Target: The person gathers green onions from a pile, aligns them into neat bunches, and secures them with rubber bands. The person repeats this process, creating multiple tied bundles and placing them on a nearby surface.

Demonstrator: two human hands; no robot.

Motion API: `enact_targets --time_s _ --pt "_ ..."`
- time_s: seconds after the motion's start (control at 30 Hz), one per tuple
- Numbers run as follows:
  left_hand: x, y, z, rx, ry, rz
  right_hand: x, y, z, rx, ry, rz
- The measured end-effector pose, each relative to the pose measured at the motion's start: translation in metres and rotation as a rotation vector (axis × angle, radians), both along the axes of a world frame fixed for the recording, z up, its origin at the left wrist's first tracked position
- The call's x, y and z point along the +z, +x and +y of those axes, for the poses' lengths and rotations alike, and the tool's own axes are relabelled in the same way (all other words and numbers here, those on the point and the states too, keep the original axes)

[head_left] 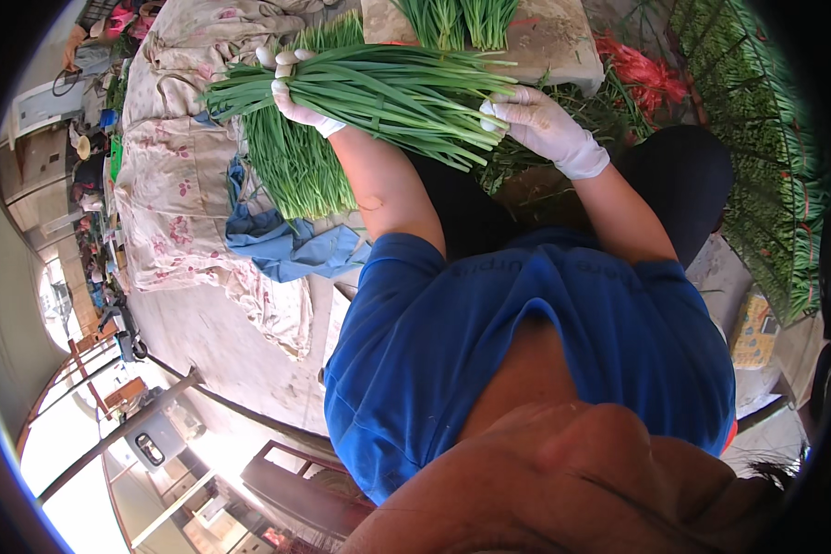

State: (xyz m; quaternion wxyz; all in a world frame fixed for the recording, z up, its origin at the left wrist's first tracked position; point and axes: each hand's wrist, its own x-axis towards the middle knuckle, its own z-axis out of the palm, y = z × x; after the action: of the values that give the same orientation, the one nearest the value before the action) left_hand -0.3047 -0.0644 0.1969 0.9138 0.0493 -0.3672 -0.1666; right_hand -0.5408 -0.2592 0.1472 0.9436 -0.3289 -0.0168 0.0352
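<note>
A loose bunch of long green garlic chives (388, 97) lies sideways in front of me, its leafy tips to the left and its pale stem ends to the right. My left hand (295, 100), in a white glove, is closed around the leafy part, with fingertips showing over the far side. At the stem ends, my right hand (531, 125), gloved in white too, has its thumb and fingers closed on some stems. Below the bunch and to its left lies a thick pile of chives (300, 175), partly hidden by my left forearm.
Several chive bunches (462, 23) rest on a worn board (549, 46) at the far side. Red plastic strips (642, 74) and loose trimmings (517, 175) lie to the right. A flowered cloth (171, 157) and a blue cloth (291, 245) spread leftward. Stacked greens (757, 138) line the right edge.
</note>
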Motion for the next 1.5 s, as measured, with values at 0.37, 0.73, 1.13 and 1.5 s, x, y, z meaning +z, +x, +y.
enact_targets --time_s 0.37,0.73,1.13,1.5 --pt "-0.011 0.013 0.018 0.225 0.110 0.209 -0.063 -0.081 -0.061 0.213 -2.075 0.195" --pt "0.004 -0.011 -0.017 0.264 0.207 0.191 0.024 0.030 -0.014 -0.848 -1.438 -0.368" --pt "-0.004 0.010 0.024 -0.059 -0.238 0.054 -0.008 -0.047 -0.073 -0.118 -0.776 0.112" --pt "0.026 -0.029 0.007 -0.344 -0.364 -0.114 0.034 -0.048 -0.062 -0.399 -1.200 -0.163"
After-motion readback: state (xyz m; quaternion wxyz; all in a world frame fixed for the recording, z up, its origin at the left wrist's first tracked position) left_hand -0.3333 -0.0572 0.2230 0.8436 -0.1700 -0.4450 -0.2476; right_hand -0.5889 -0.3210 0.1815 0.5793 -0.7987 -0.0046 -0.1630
